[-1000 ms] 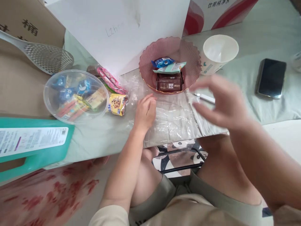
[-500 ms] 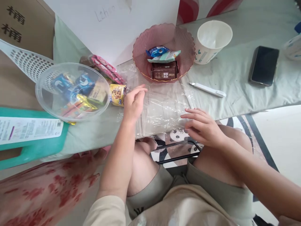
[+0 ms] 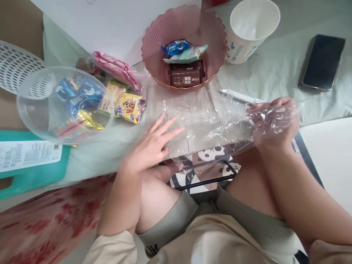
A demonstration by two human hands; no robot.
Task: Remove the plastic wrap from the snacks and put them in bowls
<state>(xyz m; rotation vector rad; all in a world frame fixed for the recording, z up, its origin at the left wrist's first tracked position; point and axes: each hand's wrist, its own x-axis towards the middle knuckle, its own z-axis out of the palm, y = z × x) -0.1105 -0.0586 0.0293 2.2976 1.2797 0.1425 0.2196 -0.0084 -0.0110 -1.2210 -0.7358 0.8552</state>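
The left hand (image 3: 150, 146) is splayed, while the right hand (image 3: 276, 126) is curled up.

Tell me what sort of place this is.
Probably a room in a home, though a dorm or similar is possible: a pink bowl of wrapped snacks stands on a cloth-covered surface, with a panda-patterned mat below.

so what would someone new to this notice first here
Probably the pink bowl at the back centre, with wrapped snacks inside. Next, perhaps, the shiny clear plastic, bunched in the right hand and spread across the cloth towards the splayed left hand. The white cup right of the bowl stands out too.
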